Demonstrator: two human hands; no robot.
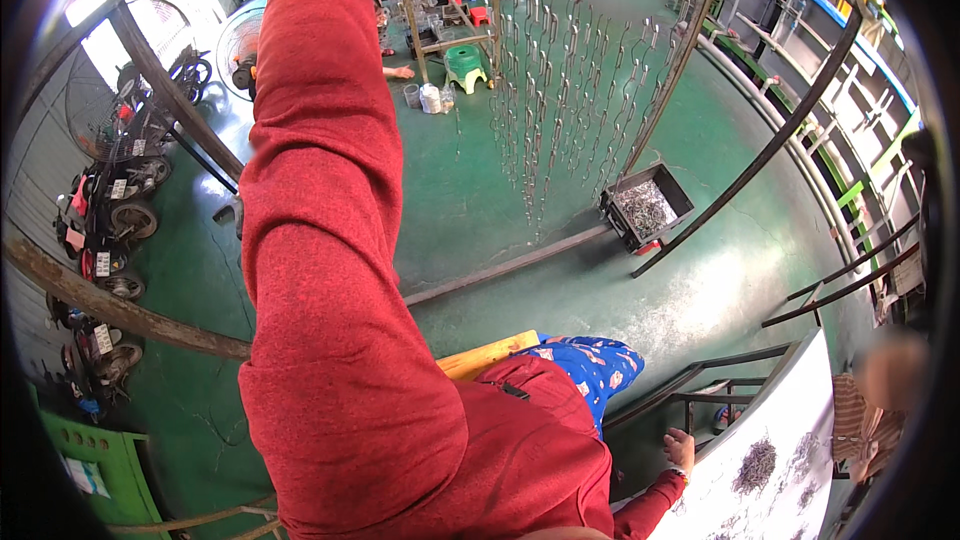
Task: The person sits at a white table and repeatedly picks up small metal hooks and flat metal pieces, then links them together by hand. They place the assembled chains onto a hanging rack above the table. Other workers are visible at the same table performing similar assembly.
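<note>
Steady right hand (679, 448), with fingers half-curled on nothing visible, at edge of white table (792, 395), before easing bits singly from dark pile (755, 467) on top; can't tell left hand's grip, out of frame.

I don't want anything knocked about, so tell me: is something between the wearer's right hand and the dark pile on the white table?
Nothing visible is in the way: between the right hand, at the table's near edge, and the pile, only white tabletop shows.
</note>
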